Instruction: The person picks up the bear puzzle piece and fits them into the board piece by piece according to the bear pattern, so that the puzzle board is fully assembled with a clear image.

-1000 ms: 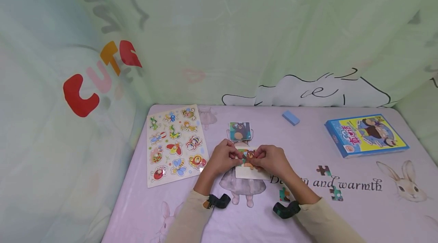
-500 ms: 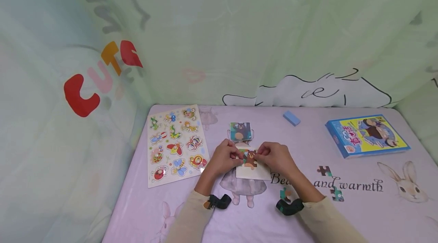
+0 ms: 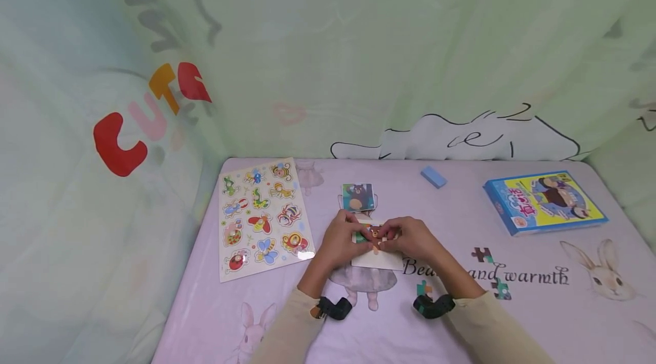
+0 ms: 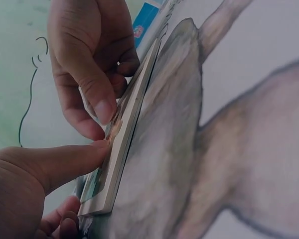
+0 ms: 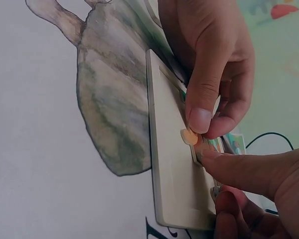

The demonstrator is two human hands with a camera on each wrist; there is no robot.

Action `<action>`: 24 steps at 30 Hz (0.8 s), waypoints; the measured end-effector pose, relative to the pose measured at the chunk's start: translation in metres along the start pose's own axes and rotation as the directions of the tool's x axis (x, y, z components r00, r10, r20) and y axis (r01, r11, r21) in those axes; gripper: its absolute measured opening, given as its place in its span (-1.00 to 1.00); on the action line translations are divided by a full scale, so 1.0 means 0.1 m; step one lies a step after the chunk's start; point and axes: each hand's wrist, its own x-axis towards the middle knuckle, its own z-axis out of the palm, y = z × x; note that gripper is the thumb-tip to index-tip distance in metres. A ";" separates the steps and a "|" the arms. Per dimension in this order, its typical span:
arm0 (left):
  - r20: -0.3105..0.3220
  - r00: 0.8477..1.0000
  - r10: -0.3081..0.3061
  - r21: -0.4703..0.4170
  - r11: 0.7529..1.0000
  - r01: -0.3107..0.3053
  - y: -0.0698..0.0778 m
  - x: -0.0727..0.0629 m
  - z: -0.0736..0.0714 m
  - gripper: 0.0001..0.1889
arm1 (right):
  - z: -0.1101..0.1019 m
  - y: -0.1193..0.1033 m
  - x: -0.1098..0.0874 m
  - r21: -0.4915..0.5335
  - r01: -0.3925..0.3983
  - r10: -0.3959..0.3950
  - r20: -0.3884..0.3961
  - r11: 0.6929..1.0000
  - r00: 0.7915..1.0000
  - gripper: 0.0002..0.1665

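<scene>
We see the bear piece (image 3: 376,230) on the white board (image 3: 388,262), well in from the desk (image 3: 392,338)'s far edge and slightly nearer its left edge than its right. Our left hand (image 3: 340,241) is bent nearly closed, thumb and fingertip gripping the piece; our right hand (image 3: 412,238) pinches at its other side, tips close together, exact contact partly hidden. We judge the piece light and stiff, perhaps slippery, its thin edges easily bent or chipped. We would best hold it by opposite edges.
</scene>
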 end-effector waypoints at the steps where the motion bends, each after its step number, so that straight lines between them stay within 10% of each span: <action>1: 0.001 1.000 -0.002 -0.003 1.000 0.002 -0.01 0.00 0.00 -0.88 | 0.00 0.00 0.00 -0.002 -0.001 0.001 0.000 1.000 1.000 -0.84; 24: -0.015 1.000 0.003 -0.001 1.000 -0.003 0.00 0.00 0.01 -0.88 | 0.02 -0.02 0.00 -0.042 -0.013 0.013 -0.008 0.999 1.000 -0.80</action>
